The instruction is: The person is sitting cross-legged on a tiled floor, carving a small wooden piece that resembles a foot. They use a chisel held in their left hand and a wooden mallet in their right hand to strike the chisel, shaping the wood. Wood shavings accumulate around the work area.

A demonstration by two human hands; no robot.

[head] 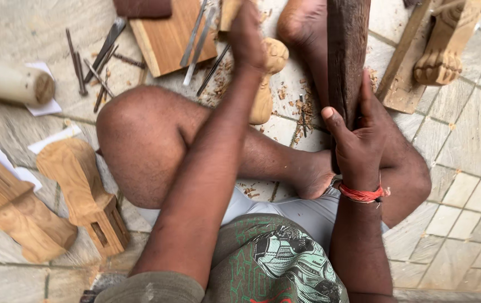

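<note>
Two hands were at work: your right hand (pixel 358 140) was wrapped around a dark plank (pixel 347 56) that stood on end between your legs, thumb on one face and fingers around the far edge. That plank looked thick, stiff and heavy, rough enough not to slip, so a low hold with its foot on the floor (pixel 465 185) suited it best; higher up it would likely have tipped. Your left hand (pixel 249 31) reached well beyond that grip toward a pale carved piece (pixel 268 78) lying just past your knee; whether those fingers were closed on anything I cannot tell, since the back of the hand hid them. The carving looked light and hard, with fine detail that could chip, so its plain shaft seemed the safer hold.

Left of the grip lay a board (pixel 167 36) with chisels (pixel 198 33) across it, and more loose tools (pixel 92 67) farther out. Nearer you, far left, stood two carved blocks (pixel 78 191). Right of the plank sat a carved paw leg (pixel 445 42). Your own foot (pixel 302 22) crowded the plank, and shavings (pixel 302 106) littered the floor beside it.
</note>
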